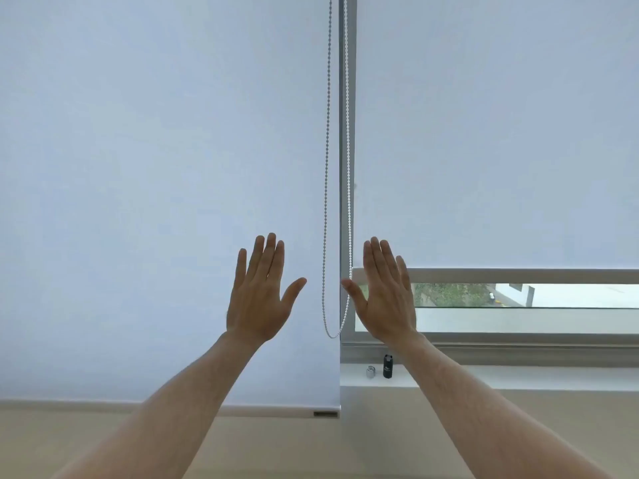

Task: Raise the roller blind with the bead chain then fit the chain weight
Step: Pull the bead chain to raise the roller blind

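With both grips released, the left hand [257, 299] and right hand [385, 299] flat either side of the bead chain [325, 202], pinch one strand just beside the right thumb and draw straight down.

Pale grey-white window frame upright [346, 133] runs top to bottom, just right of centre. Right of it, a horizontal grey frame rail [518, 275] sits above a narrow strip of clear glass pane [518, 295]. Through the glass: green foliage [449, 294], a white building wall [570, 294], daylight flat and soft. Below the glass, a frosted lower band, then a second grey frame rail [518, 344]. A white window sill ledge [536, 376] extends rightwards beneath. Under the sill, a plain beige wall [380, 437] fills the lower view. Light overall is diffuse, cool, bluish, with no hard shadows.
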Demonstrator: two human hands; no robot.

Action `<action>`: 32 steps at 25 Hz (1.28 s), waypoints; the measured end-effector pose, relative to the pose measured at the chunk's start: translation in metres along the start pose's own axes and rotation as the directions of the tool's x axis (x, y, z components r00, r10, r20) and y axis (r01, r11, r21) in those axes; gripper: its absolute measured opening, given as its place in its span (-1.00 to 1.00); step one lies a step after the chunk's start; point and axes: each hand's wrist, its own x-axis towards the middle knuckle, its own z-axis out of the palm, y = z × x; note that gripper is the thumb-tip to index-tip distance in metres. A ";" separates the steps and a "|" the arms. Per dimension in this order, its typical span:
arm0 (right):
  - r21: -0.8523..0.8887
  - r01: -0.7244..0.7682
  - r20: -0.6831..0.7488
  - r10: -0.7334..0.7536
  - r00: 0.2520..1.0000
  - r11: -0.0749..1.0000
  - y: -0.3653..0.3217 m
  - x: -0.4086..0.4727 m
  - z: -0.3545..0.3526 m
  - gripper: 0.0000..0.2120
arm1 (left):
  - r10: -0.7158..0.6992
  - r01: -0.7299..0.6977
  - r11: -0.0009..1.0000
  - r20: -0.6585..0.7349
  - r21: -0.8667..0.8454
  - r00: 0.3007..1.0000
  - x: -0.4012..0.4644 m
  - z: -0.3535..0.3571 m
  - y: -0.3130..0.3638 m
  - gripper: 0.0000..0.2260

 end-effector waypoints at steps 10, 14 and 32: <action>0.564 -0.209 0.243 0.081 0.967 0.799 -0.027 -0.018 0.020 -0.46 | -0.119 0.321 0.728 0.350 -0.606 0.929 -0.014 0.019 0.027 -0.54; 0.730 -0.304 0.253 0.171 0.952 0.612 -0.034 0.001 0.008 -0.58 | -0.194 0.421 0.533 0.378 -0.734 0.905 0.002 0.015 0.043 -0.67; 0.875 -0.200 0.089 0.258 0.962 0.441 -0.047 0.046 -0.017 -0.77 | -0.003 0.126 0.690 0.170 -0.713 0.985 -0.019 0.031 0.068 -0.91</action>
